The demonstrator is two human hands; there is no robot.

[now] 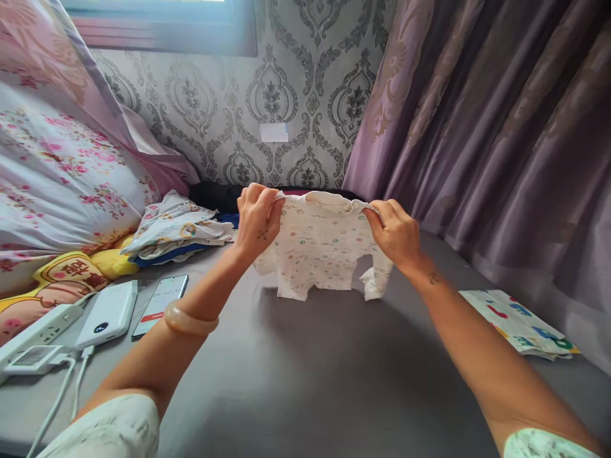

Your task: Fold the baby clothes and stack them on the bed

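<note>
A small white baby garment (319, 245) with a scattered pastel print hangs in the air above the grey sheet, stretched between my two hands. My left hand (260, 213) pinches its upper left shoulder edge, fingers closed. At the upper right shoulder edge, my right hand (394, 230) pinches the cloth the same way. The neckline sags a little between them. Two short leg-like ends dangle at the bottom, and a sleeve falls below my right hand.
Folded clothes (179, 229) are piled at the left rear, by a yellow plush toy (112, 259). Nearer lie a phone (160, 305), a white power bank (109, 312) and a power strip (45, 327) with cables. A folded printed cloth (518, 321) lies right, near purple curtains (458, 108).
</note>
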